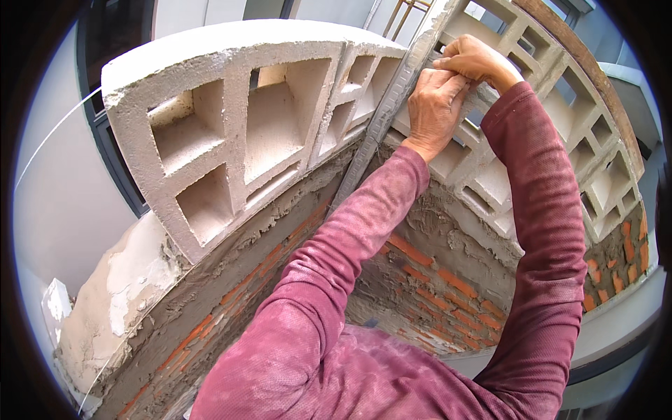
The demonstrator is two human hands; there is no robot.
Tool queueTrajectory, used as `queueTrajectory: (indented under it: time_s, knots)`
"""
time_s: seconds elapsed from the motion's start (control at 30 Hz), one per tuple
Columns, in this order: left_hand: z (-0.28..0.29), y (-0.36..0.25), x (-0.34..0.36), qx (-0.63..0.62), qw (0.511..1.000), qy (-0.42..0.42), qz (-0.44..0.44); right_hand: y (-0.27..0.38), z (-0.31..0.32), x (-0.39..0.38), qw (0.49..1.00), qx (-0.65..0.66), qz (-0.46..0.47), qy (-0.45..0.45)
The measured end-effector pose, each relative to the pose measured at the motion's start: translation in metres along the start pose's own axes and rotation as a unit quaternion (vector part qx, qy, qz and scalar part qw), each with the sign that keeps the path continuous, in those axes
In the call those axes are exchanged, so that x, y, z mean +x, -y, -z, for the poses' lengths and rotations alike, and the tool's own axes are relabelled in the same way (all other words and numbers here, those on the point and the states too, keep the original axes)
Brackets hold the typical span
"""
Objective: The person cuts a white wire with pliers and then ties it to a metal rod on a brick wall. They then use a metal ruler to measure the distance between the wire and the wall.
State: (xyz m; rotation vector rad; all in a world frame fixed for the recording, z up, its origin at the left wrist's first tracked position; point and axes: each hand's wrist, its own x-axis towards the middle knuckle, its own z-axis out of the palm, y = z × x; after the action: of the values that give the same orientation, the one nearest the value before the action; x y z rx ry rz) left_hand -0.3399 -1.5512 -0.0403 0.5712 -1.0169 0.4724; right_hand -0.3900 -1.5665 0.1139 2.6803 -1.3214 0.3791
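Observation:
My left hand and my right hand meet high up at the corner, in front of the right-hand panel of pale concrete vent blocks. Both have their fingers curled in, the right fingertips touching the back of the left hand's knuckles. Whatever they pinch is hidden or too small to make out. Just left of them a grey slotted metal strip runs up the corner between the two panels. The left panel of vent blocks has square and rectangular openings.
Below the blocks, the orange brick wall is partly covered in rough grey mortar. A pale string stretches at the far left. Brown wood edging curves along the right panel's top. A dark-framed window stands behind the left panel.

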Motion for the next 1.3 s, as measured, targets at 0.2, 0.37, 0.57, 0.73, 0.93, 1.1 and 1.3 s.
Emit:
queueTrajectory:
  time_s: [0.2, 0.37, 0.57, 0.73, 0.93, 1.1, 1.3]
  knots:
    - [0.013, 0.002, -0.012, -0.025, 1.000, -0.004, 0.004, -0.008, -0.017, 0.009, 0.970, -0.172, 0.119, -0.125]
    - [0.020, 0.018, -0.027, 0.104, 0.994, -0.028, 0.019, -0.012, -0.017, 0.009, 0.956, -0.232, 0.124, -0.132]
    - [0.015, 0.049, -0.033, 0.203, 0.979, 0.003, 0.024, -0.004, -0.015, 0.004, 0.950, -0.251, 0.134, -0.129]
    - [0.013, 0.060, -0.033, 0.219, 0.976, -0.009, -0.007, -0.005, -0.015, 0.004, 0.956, -0.229, 0.130, -0.130]
    - [0.009, 0.062, -0.031, 0.221, 0.975, -0.020, -0.007, -0.007, -0.020, 0.000, 0.948, -0.273, 0.113, -0.119]
    - [0.012, 0.063, -0.032, 0.223, 0.975, 0.002, -0.008, -0.005, -0.022, -0.010, 0.946, -0.233, 0.163, -0.157]
    - [0.014, 0.062, -0.030, 0.217, 0.976, 0.008, -0.010, 0.002, -0.020, -0.022, 0.937, -0.271, 0.133, -0.174]
